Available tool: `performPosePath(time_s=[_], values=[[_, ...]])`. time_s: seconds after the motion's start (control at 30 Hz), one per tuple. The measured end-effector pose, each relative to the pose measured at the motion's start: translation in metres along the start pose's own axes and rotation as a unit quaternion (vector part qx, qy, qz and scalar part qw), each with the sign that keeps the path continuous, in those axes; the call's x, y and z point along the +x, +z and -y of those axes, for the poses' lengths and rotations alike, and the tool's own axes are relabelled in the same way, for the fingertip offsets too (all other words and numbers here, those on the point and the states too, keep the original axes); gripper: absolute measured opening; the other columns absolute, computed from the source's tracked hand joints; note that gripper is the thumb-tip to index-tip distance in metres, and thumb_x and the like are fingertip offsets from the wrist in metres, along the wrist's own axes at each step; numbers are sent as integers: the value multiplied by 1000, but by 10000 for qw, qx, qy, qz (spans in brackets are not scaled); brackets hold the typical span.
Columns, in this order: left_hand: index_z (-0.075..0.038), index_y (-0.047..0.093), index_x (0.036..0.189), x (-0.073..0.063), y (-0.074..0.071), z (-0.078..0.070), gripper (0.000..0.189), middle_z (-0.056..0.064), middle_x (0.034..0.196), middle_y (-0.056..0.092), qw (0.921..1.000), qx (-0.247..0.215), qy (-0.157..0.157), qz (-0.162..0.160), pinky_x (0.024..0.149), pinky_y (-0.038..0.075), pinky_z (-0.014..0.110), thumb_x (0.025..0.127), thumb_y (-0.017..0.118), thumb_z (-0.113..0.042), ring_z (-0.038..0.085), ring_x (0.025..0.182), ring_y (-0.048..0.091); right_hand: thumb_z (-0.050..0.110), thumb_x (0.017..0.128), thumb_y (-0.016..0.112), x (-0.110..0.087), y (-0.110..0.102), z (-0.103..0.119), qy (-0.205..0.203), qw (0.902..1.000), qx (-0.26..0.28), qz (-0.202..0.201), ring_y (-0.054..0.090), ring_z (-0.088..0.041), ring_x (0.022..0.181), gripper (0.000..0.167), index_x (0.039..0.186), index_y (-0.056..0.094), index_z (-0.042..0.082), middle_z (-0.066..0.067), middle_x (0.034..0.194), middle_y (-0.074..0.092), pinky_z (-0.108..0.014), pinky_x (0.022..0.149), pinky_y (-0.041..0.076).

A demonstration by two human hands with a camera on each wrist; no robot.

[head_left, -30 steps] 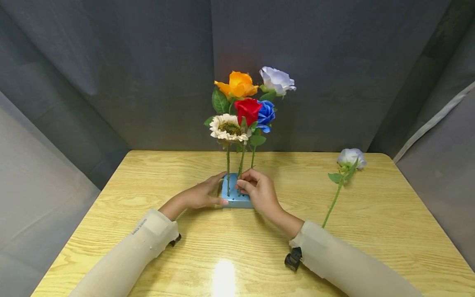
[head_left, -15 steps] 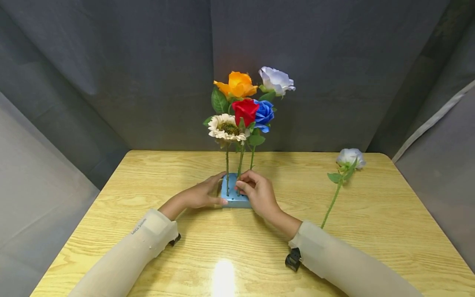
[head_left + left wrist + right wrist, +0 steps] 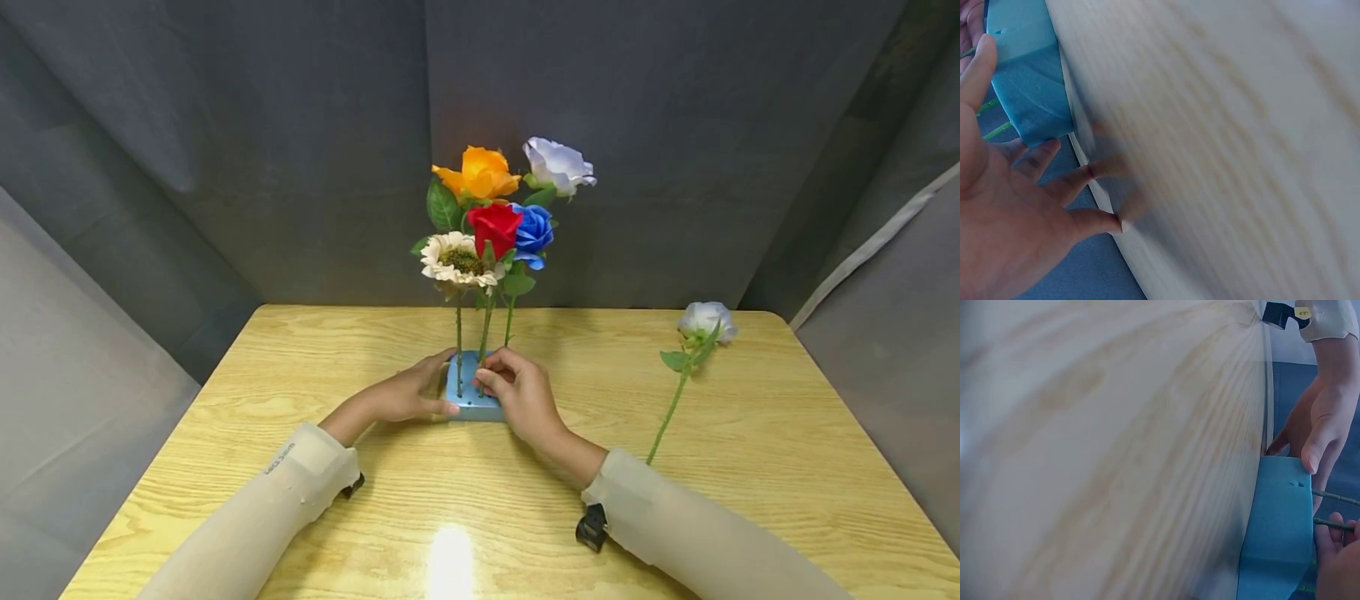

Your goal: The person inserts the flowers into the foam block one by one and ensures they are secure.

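Observation:
A light-blue foam block [image 3: 477, 411] with small holes on top stands upright on the table. My left hand [image 3: 407, 394] grips its left side, thumb at the front corner and fingers toward the back. In the left wrist view, the other fingers spread onto the table beside the block [image 3: 1032, 94]. My right hand [image 3: 531, 404] pinches the lower stem of a red rose [image 3: 495, 228], just above the block's top. A cream sunflower [image 3: 460, 260] stands in the front left hole. Behind rise an orange flower [image 3: 480, 173], a blue rose [image 3: 533, 236] and a pale lavender flower [image 3: 558, 165].
Another pale lavender flower [image 3: 707, 323] lies on the right of the wooden table [image 3: 375, 517], its stem pointing toward the right forearm. Dark grey curtains [image 3: 300, 150] hang behind the table and at both sides.
The red rose has shifted slightly left, with the right hand's pinch on its stem moving a little left and down. The left hand stays on the block.

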State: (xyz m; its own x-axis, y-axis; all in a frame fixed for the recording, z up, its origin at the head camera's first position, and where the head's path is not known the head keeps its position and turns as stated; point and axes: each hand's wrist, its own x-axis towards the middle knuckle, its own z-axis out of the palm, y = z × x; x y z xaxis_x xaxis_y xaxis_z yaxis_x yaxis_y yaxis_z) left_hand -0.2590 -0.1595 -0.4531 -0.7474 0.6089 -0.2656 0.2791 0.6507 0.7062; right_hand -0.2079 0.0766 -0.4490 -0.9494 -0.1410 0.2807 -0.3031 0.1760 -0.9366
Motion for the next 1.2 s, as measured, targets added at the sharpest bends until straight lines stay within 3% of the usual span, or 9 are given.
performPosePath(time_s=[0.3,0.57,0.87,1.07,1.2], values=[[-22,2,168,3,-2,2,108,18,172,8,9999,84,59,1,122,21,64,93,72,-55,43,156,14,5,96,71,1,2,0,-7,10000,-70,-52,74,-34,85,5,98,71,0,-18,93,74,-38,75,63],[-24,1,168,3,-2,1,108,17,172,9,9999,99,52,8,122,22,62,93,73,-55,41,156,14,6,96,72,1,0,2,74,9997,-231,-61,73,-33,82,6,101,72,1,-11,91,73,-44,72,61],[-28,1,168,3,-2,2,107,16,172,8,10000,37,36,13,122,22,62,93,73,-54,39,157,13,12,95,75,1,-4,9,176,9985,-523,-13,74,-23,92,18,110,73,1,-8,102,75,-26,77,59],[-28,2,168,3,-2,3,107,16,172,8,10000,32,23,0,122,21,64,92,72,-55,40,157,13,19,95,77,-1,-11,13,274,9979,-591,32,72,-22,100,31,118,71,0,-8,109,74,-36,89,59],[-28,2,168,3,-2,3,107,16,172,7,10000,67,30,-10,122,21,64,92,72,-56,41,156,14,16,94,77,-3,-16,14,316,9985,-445,-8,71,-27,103,32,120,70,-1,-12,112,73,-41,92,58]])
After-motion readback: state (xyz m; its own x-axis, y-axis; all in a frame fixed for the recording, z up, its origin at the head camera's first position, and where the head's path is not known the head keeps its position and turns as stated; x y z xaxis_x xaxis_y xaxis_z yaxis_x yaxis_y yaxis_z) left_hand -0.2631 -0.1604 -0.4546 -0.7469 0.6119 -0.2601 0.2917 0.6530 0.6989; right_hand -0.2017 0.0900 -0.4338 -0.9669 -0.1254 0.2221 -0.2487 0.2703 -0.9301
